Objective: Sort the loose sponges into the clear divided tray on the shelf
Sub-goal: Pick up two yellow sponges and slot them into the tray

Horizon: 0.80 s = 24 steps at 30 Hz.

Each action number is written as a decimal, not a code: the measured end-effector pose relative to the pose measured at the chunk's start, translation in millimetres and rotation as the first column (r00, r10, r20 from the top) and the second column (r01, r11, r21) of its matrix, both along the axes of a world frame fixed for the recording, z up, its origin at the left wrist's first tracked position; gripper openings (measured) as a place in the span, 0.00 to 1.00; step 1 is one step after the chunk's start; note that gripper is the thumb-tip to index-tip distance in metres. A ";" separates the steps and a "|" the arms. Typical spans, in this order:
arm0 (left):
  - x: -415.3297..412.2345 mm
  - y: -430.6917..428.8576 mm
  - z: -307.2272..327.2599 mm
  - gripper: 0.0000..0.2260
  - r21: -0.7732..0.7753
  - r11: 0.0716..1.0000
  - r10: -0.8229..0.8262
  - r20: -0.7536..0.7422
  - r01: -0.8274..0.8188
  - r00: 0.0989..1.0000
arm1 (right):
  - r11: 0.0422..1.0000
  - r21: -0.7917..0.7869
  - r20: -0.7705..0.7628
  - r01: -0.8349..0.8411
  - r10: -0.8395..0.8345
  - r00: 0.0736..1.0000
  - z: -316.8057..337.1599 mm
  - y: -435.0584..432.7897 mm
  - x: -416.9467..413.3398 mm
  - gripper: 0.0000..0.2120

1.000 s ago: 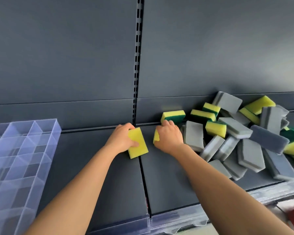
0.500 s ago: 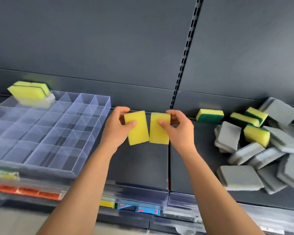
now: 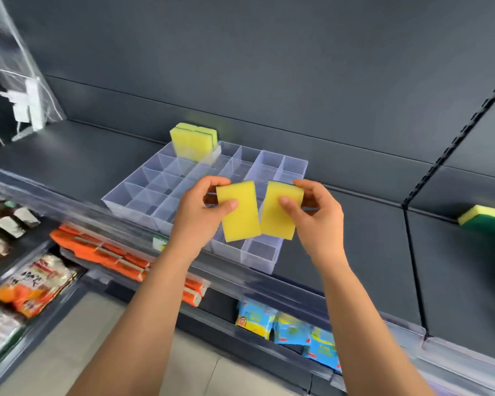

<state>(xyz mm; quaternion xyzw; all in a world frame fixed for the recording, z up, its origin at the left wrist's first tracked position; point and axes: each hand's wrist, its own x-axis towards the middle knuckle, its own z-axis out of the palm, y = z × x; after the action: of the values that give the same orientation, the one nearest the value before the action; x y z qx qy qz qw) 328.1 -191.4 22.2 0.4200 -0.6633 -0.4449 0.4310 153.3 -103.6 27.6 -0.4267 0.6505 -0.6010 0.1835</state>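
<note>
My left hand (image 3: pixel 200 212) pinches a yellow sponge (image 3: pixel 240 221) and my right hand (image 3: pixel 315 210) pinches a second yellow sponge (image 3: pixel 277 215). Both sponges hang side by side, yellow faces toward me, above the near right part of the clear divided tray (image 3: pixel 143 184) on the dark shelf. Two or three yellow-and-green sponges (image 3: pixel 192 141) stand upright in a back compartment of the tray. Another yellow-and-green sponge (image 3: pixel 486 218) lies on the shelf at the far right edge.
A black slotted upright (image 3: pixel 452 144) and a shelf seam (image 3: pixel 412 267) run to the right of the tray. Lower shelves hold orange packets (image 3: pixel 106 252), blue packets (image 3: pixel 292 327) and snack bags (image 3: pixel 35 284). Clear bags with white items (image 3: pixel 26 104) hang at upper left.
Both hands carried their yellow sponges leftward from the loose pile to above the tray. The view swung left, so the pile has left the frame and the whole tray shows.
</note>
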 end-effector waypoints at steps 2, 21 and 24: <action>33.3 -14.4 0.4 0.17 -0.007 1.000 0.008 0.019 -0.008 1.000 | 1.000 0.000 0.004 0.007 -0.007 1.000 -2.1 -16.9 32.7 0.13; 142.6 -184.4 11.3 0.13 -0.091 0.995 -0.031 0.072 0.038 0.997 | 0.997 -0.042 -0.118 0.072 -0.076 0.990 -5.7 -196.2 138.2 0.12; 134.6 -220.2 12.8 0.13 -0.138 0.989 -0.037 0.120 0.053 0.992 | 0.994 -0.040 -0.172 0.104 -0.109 0.979 -6.0 -230.3 132.3 0.10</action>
<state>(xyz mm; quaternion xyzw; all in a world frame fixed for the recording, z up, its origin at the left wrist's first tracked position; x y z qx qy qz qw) 462.7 -411.6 35.0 0.3987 -0.7266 -0.3812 0.4097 285.6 -334.0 21.6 -0.4450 0.6767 -0.5801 0.0869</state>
